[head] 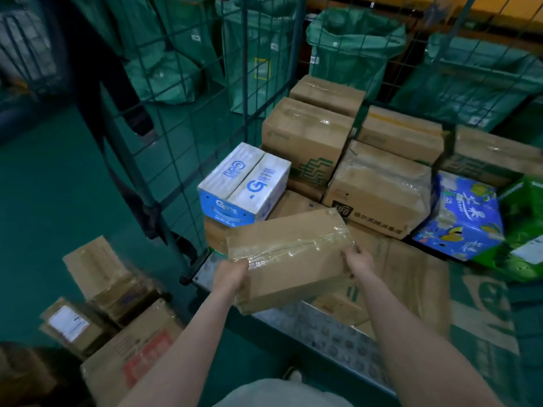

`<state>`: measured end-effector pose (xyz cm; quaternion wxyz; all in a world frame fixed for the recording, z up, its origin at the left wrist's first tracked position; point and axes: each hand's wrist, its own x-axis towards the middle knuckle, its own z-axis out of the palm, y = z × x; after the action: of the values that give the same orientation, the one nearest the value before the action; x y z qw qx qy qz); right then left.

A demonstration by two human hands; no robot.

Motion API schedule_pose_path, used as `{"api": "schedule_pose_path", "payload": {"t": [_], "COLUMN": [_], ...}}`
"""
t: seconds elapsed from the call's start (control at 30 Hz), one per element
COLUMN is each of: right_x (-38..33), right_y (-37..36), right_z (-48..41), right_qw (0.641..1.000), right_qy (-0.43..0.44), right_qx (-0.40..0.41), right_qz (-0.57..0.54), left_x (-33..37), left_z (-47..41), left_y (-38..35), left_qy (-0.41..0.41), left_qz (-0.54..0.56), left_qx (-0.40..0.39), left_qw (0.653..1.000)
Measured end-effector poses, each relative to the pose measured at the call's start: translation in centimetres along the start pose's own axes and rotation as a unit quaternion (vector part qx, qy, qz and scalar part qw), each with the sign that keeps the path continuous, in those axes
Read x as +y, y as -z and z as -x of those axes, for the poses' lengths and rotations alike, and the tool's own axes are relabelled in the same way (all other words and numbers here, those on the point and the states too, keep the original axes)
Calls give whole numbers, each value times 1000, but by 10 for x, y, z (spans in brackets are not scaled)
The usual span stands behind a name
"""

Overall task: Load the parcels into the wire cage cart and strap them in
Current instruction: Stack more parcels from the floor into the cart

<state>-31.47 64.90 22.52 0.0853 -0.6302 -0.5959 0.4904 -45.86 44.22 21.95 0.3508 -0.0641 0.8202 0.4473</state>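
1. Cart [332, 336] stood open toward the person, its far half stacked. The uneven pile [379, 186] could have slid forward if knocked.
2. Floor parcels [117, 318] lay left of the cart, blurred, with labels unreadable.
3. Box [289, 259] hung tilted over the cart's front, above lower parcels. Its loose, glossy tape could have let it slip.
4. Left hand [230, 274] gripped the box's near-left corner and right hand [360, 259] gripped its right end. The fingertips under the box were hidden.
5. No strap was visible.
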Motion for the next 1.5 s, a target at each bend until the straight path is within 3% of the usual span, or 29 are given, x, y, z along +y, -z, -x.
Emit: {"api": "schedule_pose_path", "payload": {"t": [0.3,0.6,0.7,0.8,0.9,1.07,1.5], "right_x": [-30,-81,-70,-39,-33,-38,-50], "right_y": [26,-9,-38,-67,-76,-82,-86], "right_z": [-69,-116,-118,-109,-112,-127,-160], "right_qw": [998,990,986,975,979,978,973], "right_qy": [20,118,34,-32,-3,16,74], "right_qx": [-44,-81,-159,-217,-197,-193,-175], "right_qz": [34,-1,-31,25,58,75,135], "left_x": [24,53,63,73,76,82,115], "left_z": [-6,-26,-40,-52,-63,-79,-106], "left_y": [-65,-80,-94,-102,-100,-101,-124], "left_qy": [57,109,130,151,165,200,187], "left_qz": [44,113,125,107,90,152,193], "left_qx": [35,-10,-81,-112,-103,-100,-118], "left_qw": [997,987,980,976,977,963,956]}}
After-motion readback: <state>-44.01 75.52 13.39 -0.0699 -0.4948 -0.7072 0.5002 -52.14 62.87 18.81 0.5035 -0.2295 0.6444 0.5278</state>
